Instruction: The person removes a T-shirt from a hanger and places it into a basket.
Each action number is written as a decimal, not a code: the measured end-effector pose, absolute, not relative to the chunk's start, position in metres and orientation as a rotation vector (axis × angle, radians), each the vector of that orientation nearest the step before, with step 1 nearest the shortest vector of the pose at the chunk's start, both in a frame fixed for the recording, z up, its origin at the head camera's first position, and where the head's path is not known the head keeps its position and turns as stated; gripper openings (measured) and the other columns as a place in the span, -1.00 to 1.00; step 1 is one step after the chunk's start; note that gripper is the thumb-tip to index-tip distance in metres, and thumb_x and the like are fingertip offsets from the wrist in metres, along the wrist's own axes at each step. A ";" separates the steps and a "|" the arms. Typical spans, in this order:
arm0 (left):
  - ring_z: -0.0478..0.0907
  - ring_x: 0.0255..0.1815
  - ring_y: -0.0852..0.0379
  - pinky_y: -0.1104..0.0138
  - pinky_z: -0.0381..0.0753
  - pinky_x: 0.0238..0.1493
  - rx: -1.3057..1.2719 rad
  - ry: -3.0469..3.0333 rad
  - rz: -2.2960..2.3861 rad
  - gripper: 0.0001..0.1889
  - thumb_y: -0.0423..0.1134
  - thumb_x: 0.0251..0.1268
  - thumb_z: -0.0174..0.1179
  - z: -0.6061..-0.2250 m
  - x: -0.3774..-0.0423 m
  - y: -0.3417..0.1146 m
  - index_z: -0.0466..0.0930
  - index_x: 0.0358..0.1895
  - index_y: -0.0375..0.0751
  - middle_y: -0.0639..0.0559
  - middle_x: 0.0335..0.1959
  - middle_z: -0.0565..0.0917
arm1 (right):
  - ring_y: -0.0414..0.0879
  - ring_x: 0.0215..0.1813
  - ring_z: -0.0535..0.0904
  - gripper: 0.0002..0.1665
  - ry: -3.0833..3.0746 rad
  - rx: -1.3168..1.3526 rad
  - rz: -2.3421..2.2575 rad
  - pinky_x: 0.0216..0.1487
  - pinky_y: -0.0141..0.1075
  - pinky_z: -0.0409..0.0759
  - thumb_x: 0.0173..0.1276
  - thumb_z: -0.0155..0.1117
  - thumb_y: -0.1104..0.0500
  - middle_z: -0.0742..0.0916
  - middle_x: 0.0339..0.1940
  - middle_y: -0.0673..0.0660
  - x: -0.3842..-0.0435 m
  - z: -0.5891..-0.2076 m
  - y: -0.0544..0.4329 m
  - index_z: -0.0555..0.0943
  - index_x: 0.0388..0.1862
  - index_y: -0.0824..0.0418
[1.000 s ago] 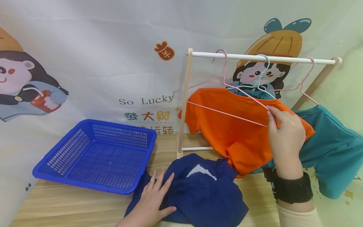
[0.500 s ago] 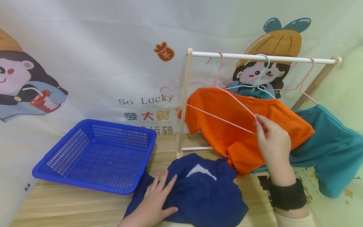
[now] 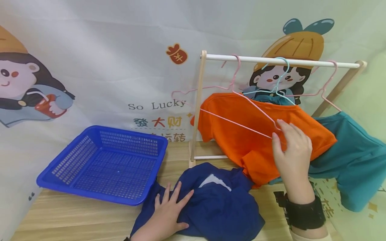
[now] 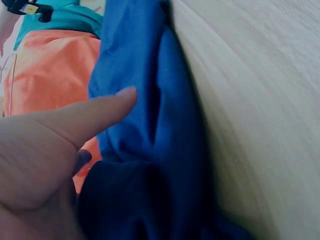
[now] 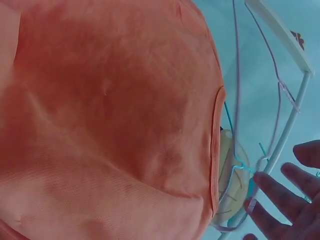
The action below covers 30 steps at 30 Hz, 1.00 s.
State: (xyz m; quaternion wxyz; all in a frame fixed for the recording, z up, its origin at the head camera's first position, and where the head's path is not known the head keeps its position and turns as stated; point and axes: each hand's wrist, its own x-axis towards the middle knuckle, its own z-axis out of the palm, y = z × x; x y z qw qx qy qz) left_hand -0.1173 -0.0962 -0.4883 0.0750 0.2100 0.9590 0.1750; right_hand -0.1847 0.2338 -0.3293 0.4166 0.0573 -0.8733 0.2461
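Observation:
My left hand [image 3: 167, 212] rests with spread fingers on a crumpled navy blue garment [image 3: 223, 211] that lies on the table, a white patch showing in its middle. In the left wrist view, the thumb [image 4: 107, 111] lies over the navy cloth [image 4: 175, 115]. My right hand [image 3: 292, 150] is at the right end of a bare pink hanger [image 3: 256, 106], thumb and fingers apart. That hanger hooks over the white rail [image 3: 256, 59]. From the right wrist, the fingers [image 5: 275, 195] look extended beside the hanger's end; contact is hard to tell. Behind it hangs an orange shirt [image 3: 238, 134] on a light blue hanger [image 3: 278, 75].
A blue plastic basket [image 3: 111, 174] stands on the left of the wooden table [image 3: 60, 217]. Teal clothing [image 3: 349, 160] hangs from another pink hanger [image 3: 327, 80] at the right. The rack's wooden post [image 3: 197, 110] rises behind the navy garment, before a printed backdrop.
The pink hanger has shifted left along the rail with my right hand, whose fingers have since loosened from its end. My left hand has barely moved on the navy garment.

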 end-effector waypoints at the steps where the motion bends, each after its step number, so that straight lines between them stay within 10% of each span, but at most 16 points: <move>1: -0.23 0.46 -0.48 -0.53 -0.05 0.10 0.623 2.883 0.503 0.06 0.20 -0.15 0.42 -0.490 -0.118 -0.095 0.00 0.48 0.29 -0.24 0.52 -0.10 | 0.16 0.28 0.41 -0.55 -2.169 0.145 0.634 0.31 0.15 0.19 0.35 0.16 0.14 0.63 0.17 0.19 -0.184 -0.330 0.235 0.53 0.22 0.12; 13: 0.23 0.27 -0.38 -0.39 0.32 -0.05 0.528 2.885 0.468 -0.09 0.07 -0.18 0.48 -0.510 -0.125 -0.083 0.27 0.37 0.22 -0.22 0.38 0.25 | 0.12 0.27 0.40 -0.62 -1.816 0.175 0.812 0.37 -0.11 0.19 0.29 0.13 0.25 0.63 0.18 0.15 -0.169 -0.344 0.248 0.61 0.08 0.28; 24: 0.57 -0.28 0.07 0.24 0.57 -0.46 0.749 3.116 0.537 -0.62 -0.48 0.00 0.24 -0.504 -0.127 -0.083 0.69 -0.12 0.04 0.11 -0.27 0.59 | 0.21 0.16 0.45 -0.65 -1.827 0.133 0.832 0.33 -0.27 0.19 0.25 0.09 0.37 0.64 0.11 0.28 -0.159 -0.363 0.259 0.60 0.01 0.40; 30: 0.61 -0.19 0.09 0.24 0.60 -0.23 0.748 3.077 0.866 -0.62 -0.55 -0.02 0.15 -0.492 -0.132 -0.087 0.68 -0.19 -0.01 0.13 -0.24 0.60 | 0.22 0.20 0.41 -0.62 -1.871 0.081 0.854 0.34 -0.29 0.17 0.23 0.08 0.42 0.61 0.15 0.27 -0.155 -0.367 0.266 0.58 0.05 0.39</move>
